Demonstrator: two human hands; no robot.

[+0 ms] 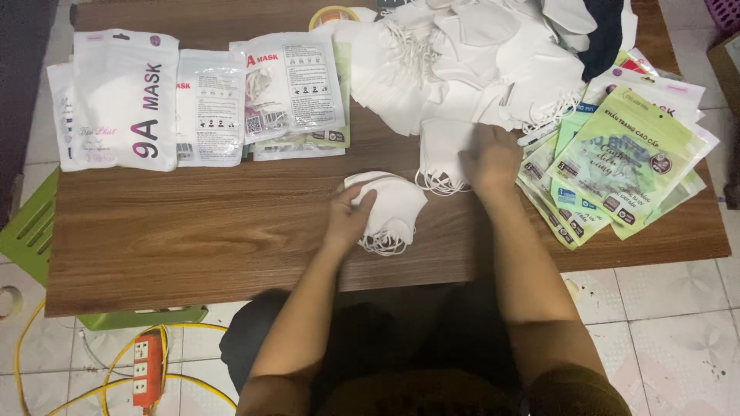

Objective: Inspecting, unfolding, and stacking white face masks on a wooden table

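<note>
Head view: mask stack (393,204) lies flat, loops toward person.

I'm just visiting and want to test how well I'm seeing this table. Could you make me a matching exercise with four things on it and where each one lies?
Things:
1. small stack of white masks
2. big heap of white masks
3. green packets
4. white pouches

Places:
A. far middle of the table
B. table's left end
C. under the left hand, near the front edge
D. table's right end, fanned out beside the right hand

Pairs: 1-C, 2-A, 3-D, 4-B
</note>
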